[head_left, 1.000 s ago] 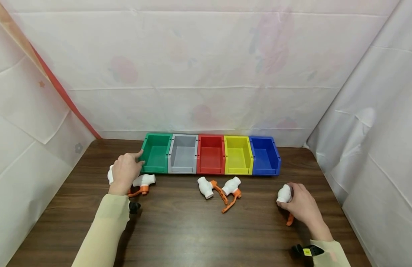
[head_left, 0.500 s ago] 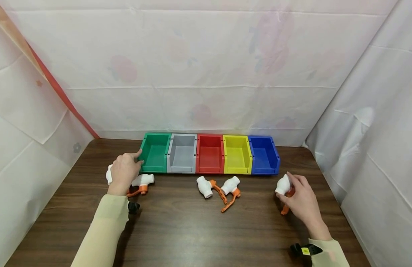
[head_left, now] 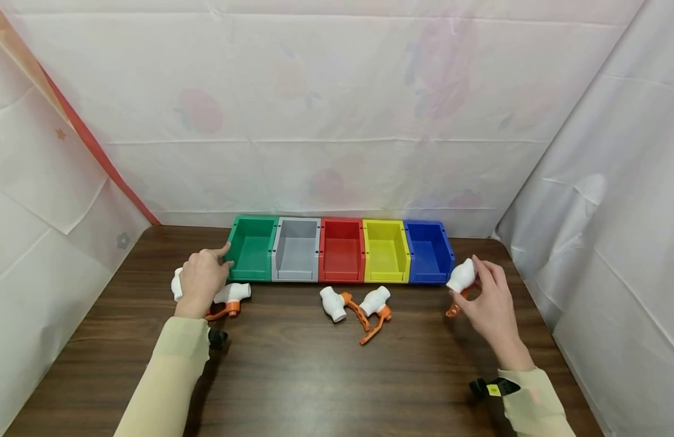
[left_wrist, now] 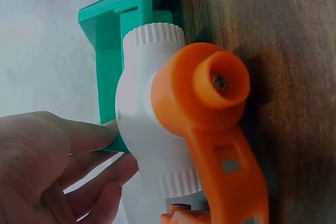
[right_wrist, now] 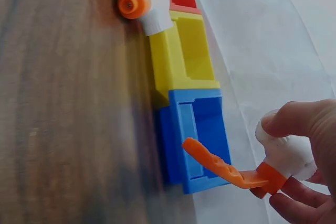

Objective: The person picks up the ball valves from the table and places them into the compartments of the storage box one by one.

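My right hand (head_left: 491, 303) pinches a white plastic ball valve (head_left: 461, 275) with an orange lever handle, thumb on one side and fingers on the other. It hangs tilted by the front right corner of the blue bin (head_left: 431, 249). In the right wrist view the orange lever (right_wrist: 220, 169) points toward that bin. My left hand (head_left: 202, 279) touches the left side of the green bin (head_left: 253, 250) with its fingertips. Below it lies one ball valve (head_left: 232, 294), and another (head_left: 176, 285) is partly hidden behind the hand.
Grey (head_left: 297, 249), red (head_left: 342, 252) and yellow (head_left: 387, 252) bins stand between the green and blue ones, all in one row. Two more ball valves (head_left: 333, 303) lie before the red and yellow bins. White cloth (head_left: 337, 109) hangs behind the wooden table (head_left: 326, 382).
My right hand has lifted the ball valve and carried it forward, toward the blue bin, tilting it on the way. My left hand has stayed at the green bin.
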Demonstrator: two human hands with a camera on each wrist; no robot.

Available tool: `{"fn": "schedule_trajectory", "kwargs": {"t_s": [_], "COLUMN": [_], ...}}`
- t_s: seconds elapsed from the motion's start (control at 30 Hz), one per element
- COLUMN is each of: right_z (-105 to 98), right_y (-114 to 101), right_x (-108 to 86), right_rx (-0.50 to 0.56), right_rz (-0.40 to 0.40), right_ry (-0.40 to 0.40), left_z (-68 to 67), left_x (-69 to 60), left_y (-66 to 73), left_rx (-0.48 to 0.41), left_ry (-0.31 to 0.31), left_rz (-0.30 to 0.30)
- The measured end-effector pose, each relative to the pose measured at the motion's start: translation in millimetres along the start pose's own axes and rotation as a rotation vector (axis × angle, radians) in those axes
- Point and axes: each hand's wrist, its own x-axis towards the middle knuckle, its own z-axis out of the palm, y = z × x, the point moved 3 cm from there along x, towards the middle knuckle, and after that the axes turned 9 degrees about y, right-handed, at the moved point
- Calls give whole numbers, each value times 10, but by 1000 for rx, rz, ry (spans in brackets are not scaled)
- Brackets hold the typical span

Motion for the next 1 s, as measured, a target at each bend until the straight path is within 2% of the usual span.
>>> {"fn": "schedule_trajectory", "kwargs": {"t_s": [0.27, 0.53, 0.77, 1.0], "right_z": [67, 90, 169, 325], "right_y": [-75, -143, -165, -95], "right_x": [184, 314, 408, 471], "right_rx": [55, 44, 25, 73], "right_rz": [-65, -138, -204, -262], "right_ry": [35, 108, 125, 113], "left_z": [-14, -9, -17, -9], "left_x": [-15, -7, -7, -11], "left_y": [1, 28, 34, 31], "left_rx": [-6, -16, -5, 7], "left_ry": [-13, -7, -6, -18], "left_rz": [-21, -16, -18, -27]}}
